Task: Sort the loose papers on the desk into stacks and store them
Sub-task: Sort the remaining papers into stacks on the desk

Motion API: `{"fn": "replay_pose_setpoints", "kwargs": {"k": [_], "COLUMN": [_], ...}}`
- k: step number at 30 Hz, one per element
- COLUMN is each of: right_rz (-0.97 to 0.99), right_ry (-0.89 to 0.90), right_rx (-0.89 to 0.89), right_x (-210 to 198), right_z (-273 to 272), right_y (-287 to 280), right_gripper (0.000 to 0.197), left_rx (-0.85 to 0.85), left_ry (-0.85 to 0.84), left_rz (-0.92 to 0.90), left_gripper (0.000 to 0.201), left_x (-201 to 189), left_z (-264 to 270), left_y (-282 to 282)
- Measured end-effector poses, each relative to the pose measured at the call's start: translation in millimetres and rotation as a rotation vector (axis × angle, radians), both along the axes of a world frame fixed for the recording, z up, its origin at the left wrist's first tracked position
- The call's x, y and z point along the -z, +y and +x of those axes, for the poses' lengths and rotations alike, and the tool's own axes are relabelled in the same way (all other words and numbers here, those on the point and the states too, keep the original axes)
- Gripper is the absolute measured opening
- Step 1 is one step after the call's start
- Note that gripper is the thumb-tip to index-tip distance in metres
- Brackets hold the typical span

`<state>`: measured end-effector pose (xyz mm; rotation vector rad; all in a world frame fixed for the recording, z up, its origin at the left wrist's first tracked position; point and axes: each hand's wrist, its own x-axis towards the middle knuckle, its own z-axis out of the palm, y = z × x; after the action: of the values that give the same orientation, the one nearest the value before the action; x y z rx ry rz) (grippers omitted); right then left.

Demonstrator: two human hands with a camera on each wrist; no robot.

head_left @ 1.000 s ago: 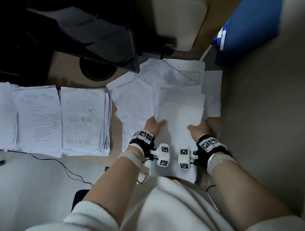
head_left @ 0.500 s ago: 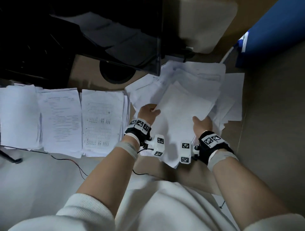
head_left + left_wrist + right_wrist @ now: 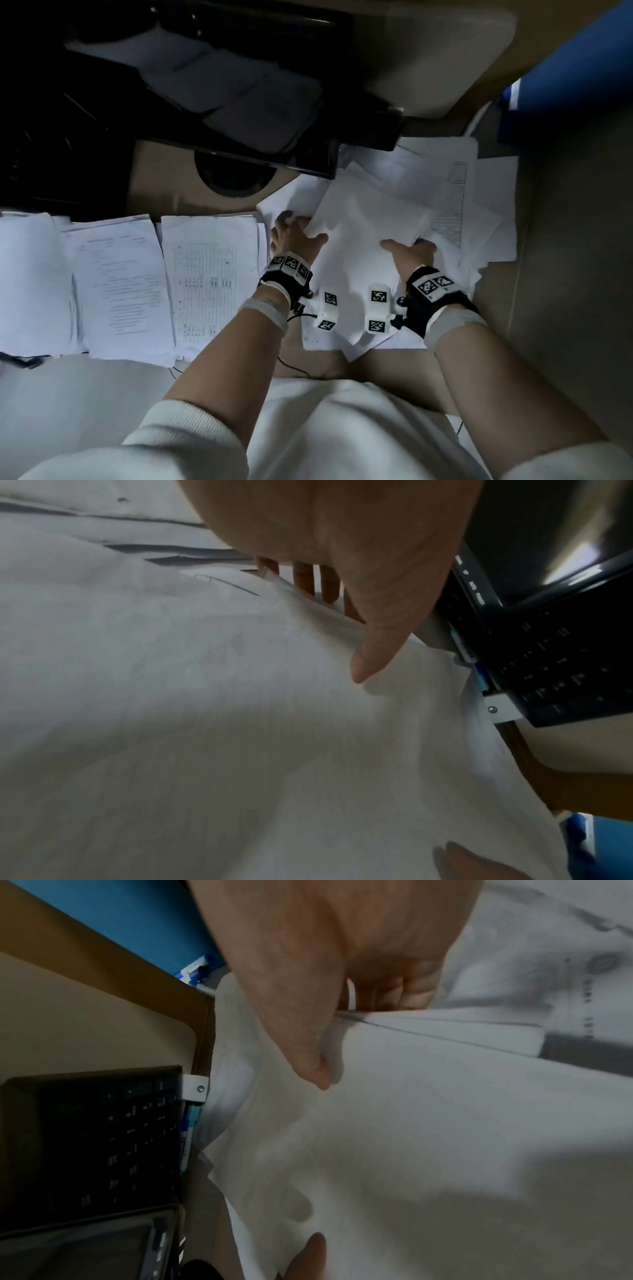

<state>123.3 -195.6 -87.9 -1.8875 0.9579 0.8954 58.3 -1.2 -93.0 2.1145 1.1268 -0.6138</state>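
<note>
My left hand (image 3: 294,236) and right hand (image 3: 411,251) each pinch a side of a blank sheaf of papers (image 3: 363,240), thumbs on top, fingers beneath. It sits tilted over the loose pile (image 3: 479,219) at the desk's right; sorted stacks (image 3: 205,274) lie left.

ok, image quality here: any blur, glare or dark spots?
Head view: dim, monitor nearly black, page text smeared. Left wrist view: papers soft and blurred, glare streak on the monitor edge. Right wrist view: soft too, keyboard murky.
</note>
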Motion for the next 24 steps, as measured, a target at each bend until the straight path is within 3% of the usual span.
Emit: {"fn": "replay_pose_setpoints", "kwargs": {"k": [4, 7, 9, 13, 17, 21, 24], "right_rz": [0.039, 0.076, 0.067, 0.058, 0.043, -0.124, -0.270], "right_ry": [0.036, 0.093, 0.069, -0.038, -0.067, -0.144, -0.167], "right_rx": [-0.007, -0.024, -0.027, -0.029, 0.011, 0.077, 0.089], "right_x": [1.6, -6.7, -7.8, -11.4, -24.1, -29.9, -4.2], "right_z": [1.7, 1.9, -1.0, -17.2, -31.9, -51.5, -62.2], "right_y": [2.9, 1.5, -4.9, -21.9, -47.5, -85.4, -126.1], "right_gripper": [0.082, 0.096, 0.095, 0.062, 0.034, 0.060, 0.067], "left_rx": [-0.006, -0.111, -0.208, -0.234, -0.114, -0.079, -0.152], "left_ry": [0.009, -0.037, -0.123, -0.190, -0.089, -0.080, -0.071], "left_rz": [-0.047, -0.136, -0.203, -0.328, -0.357, -0.239, -0.175], "left_gripper": [0.062, 0.055, 0.044, 0.053, 0.051, 0.034, 0.030], "left_x": [0.6, -0.4, -2.6, -7.5, -9.2, -3.0, 0.3], "left_z": [1.3, 1.2, -2.0, -18.6, -32.2, -49.9, -63.1], "left_y": [1.0, -7.9, -13.7, -23.2, -47.4, -72.5, -85.3]}}
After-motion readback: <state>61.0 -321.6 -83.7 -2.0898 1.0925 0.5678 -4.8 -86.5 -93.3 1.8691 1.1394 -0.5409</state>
